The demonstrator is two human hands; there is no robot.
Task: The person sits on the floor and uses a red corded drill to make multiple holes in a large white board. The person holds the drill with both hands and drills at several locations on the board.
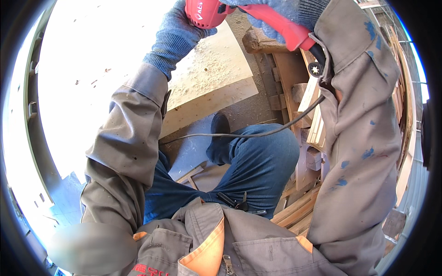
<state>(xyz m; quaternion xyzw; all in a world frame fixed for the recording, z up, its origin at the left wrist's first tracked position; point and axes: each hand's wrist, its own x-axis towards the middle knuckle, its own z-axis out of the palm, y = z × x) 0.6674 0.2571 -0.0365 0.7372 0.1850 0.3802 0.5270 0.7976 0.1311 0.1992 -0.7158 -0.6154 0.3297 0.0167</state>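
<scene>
At the top edge I hold a red corded drill (205, 14), its front end beyond the picture. My left hand (179, 34), in a blue-grey knit glove, is closed against the side of its vented housing. My right hand (297, 16), gloved alike, wraps the red handle that slants down to the right. From the handle's end a dark cord (294, 120) runs past my right cuff and across above my knee. Below the drill lies a pale wooden board (221, 94), strewn with wood shavings (207, 64) and showing a small round hole. Glare washes out its left part.
Stacked wooden strips and blocks (299, 209) stand on the right, close to my right arm. My bent leg (262, 156) in blue jeans is under the cord. A thick timber piece (262, 41) lies beyond the board's right edge. Small wood scraps (191, 175) lie on the floor.
</scene>
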